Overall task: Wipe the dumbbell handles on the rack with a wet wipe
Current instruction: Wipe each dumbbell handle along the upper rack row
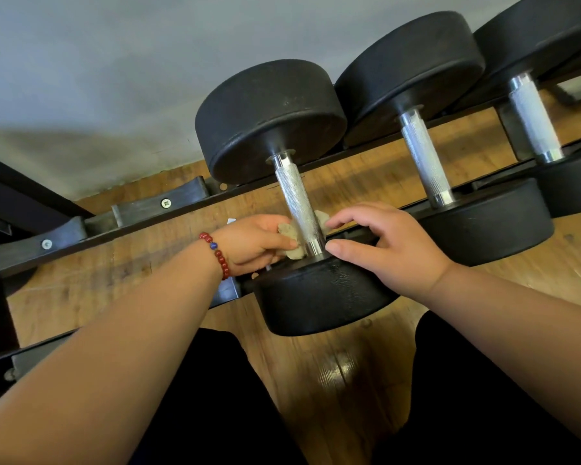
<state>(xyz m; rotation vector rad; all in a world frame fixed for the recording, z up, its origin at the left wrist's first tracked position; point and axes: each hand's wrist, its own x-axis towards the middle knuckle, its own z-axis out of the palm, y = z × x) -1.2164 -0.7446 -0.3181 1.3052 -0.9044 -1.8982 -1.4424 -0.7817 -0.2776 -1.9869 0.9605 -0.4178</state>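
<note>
A black dumbbell with a knurled steel handle (297,203) lies across the rack rails (168,226) in front of me. A greyish, soiled wet wipe (291,233) passes behind the lower end of that handle, its other end showing at the right side. My left hand (254,243), with a red bead bracelet on the wrist, pinches the wipe on the left of the handle. My right hand (386,245) sits on the right, fingers spread, index fingertip touching the wipe's right end and thumb beside the handle's collar above the near weight head (319,297).
Two more black dumbbells with steel handles (425,156) (534,119) lie on the rack to the right. Empty black cradles (158,206) stand on the rail to the left. Wooden floor (332,370) shows below, a grey wall behind, my dark trouser legs at the bottom.
</note>
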